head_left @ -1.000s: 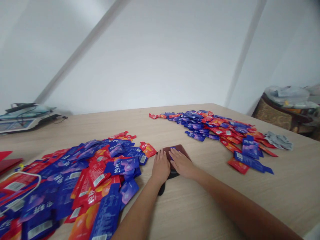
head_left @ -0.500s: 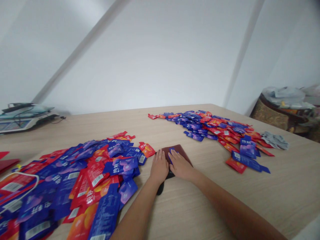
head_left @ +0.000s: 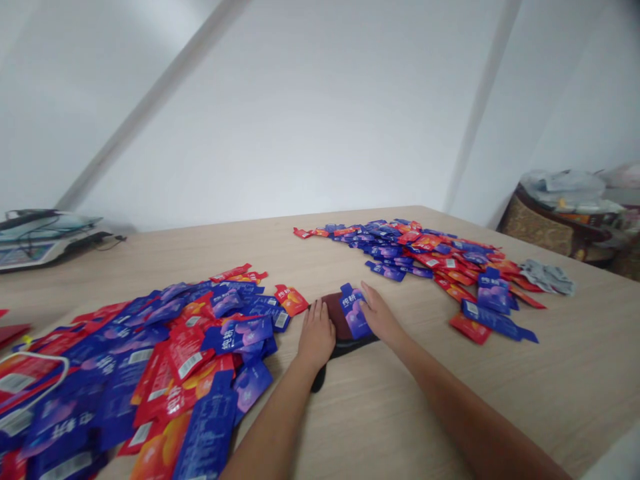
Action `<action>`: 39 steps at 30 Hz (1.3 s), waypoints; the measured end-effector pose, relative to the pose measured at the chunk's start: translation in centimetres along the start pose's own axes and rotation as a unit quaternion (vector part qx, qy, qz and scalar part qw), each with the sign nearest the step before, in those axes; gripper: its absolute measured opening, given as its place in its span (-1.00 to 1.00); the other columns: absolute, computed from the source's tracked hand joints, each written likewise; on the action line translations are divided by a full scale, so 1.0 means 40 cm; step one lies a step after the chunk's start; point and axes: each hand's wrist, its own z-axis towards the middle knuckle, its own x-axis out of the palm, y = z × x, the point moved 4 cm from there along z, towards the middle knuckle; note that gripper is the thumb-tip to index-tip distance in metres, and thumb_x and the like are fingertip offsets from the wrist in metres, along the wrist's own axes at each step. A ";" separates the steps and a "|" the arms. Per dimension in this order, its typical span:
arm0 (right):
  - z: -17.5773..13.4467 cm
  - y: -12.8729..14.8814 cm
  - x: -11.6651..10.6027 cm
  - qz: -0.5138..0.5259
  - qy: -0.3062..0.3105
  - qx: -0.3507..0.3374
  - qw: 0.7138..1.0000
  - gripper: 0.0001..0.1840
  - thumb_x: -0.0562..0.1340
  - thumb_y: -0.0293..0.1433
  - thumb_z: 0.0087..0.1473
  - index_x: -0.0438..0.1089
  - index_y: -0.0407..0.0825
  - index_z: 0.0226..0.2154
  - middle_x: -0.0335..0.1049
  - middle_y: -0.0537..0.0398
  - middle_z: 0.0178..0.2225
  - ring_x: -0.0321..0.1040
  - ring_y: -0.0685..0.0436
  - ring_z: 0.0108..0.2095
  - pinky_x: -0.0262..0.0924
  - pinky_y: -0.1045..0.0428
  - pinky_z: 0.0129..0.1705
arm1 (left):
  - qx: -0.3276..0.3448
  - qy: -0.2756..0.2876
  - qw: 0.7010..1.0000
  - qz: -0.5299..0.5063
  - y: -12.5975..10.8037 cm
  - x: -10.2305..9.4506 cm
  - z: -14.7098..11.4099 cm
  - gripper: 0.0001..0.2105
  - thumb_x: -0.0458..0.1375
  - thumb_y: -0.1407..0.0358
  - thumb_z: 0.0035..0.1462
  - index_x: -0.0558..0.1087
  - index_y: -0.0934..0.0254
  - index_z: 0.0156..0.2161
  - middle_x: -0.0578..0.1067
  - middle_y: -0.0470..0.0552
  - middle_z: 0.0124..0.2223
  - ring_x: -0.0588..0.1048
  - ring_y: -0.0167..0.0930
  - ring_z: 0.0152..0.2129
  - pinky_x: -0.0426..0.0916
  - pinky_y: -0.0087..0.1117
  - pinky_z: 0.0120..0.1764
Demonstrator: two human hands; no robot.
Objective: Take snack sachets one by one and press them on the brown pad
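Note:
A blue sachet (head_left: 355, 311) with pale purple fruit and white lettering is pinched at its right edge by my right hand (head_left: 381, 316). It sits just over a dark brown pad (head_left: 336, 319) with a black edge; whether it touches the pad I cannot tell. My left hand (head_left: 318, 335) lies flat on the pad's left side, fingers stretched forward. Close beyond those fingertips is a red-orange sachet (head_left: 291, 300). To the left of my left hand spreads a big heap of blue and red sachets (head_left: 200, 340).
A second pile of blue and red sachets (head_left: 425, 250) covers the table's far right, with grey crumpled gloves or cloth (head_left: 547, 277) beside it. At back left stands a flat device (head_left: 47, 240) with papers and a cable. A white cord loop (head_left: 63, 373) lies over the left heap.
My right hand has gone from lying flat on the blue sachet to gripping its right edge and shifting slightly right. The sachet and pad now show more. My left hand stays on the pad.

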 end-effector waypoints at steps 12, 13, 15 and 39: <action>0.006 0.049 0.155 -0.203 0.139 -0.152 0.957 -0.40 -0.14 -0.27 0.22 0.01 -0.30 0.19 -0.13 -0.23 0.25 -0.27 -0.22 0.27 -0.20 -0.14 0.23 | 0.004 0.005 1.000 0.005 -0.004 -0.007 -0.003 -0.53 -0.17 0.41 0.14 0.14 0.60 0.15 0.16 0.34 0.21 0.09 -0.22 0.18 0.01 -0.13 0.17; 0.026 0.054 0.159 -0.202 0.143 -0.149 0.957 -0.40 -0.14 -0.27 0.22 0.02 -0.31 0.19 -0.12 -0.23 0.25 -0.26 -0.21 0.27 -0.20 -0.14 0.23 | 0.004 0.005 1.000 0.006 -0.004 -0.007 -0.004 -0.53 -0.17 0.41 0.14 0.14 0.60 0.15 0.16 0.34 0.21 0.09 -0.23 0.18 0.01 -0.13 0.17; 0.052 0.063 0.163 -0.202 0.146 -0.141 0.958 -0.42 -0.14 -0.29 0.22 0.03 -0.31 0.18 -0.10 -0.23 0.25 -0.25 -0.19 0.27 -0.22 -0.13 0.24 | 0.003 0.005 1.000 0.006 -0.003 -0.007 -0.004 -0.53 -0.17 0.42 0.14 0.14 0.60 0.15 0.17 0.34 0.21 0.09 -0.23 0.18 0.02 -0.13 0.16; -0.088 0.110 0.096 -0.191 0.189 -0.129 0.955 -0.39 -0.04 -0.31 0.14 0.09 -0.35 0.16 0.02 -0.28 0.20 -0.12 -0.27 0.23 -0.13 -0.09 0.21 | 0.005 0.012 1.000 0.000 0.001 -0.007 -0.004 -0.53 -0.18 0.41 0.15 0.13 0.59 0.15 0.15 0.33 0.21 0.08 -0.22 0.18 0.04 -0.12 0.16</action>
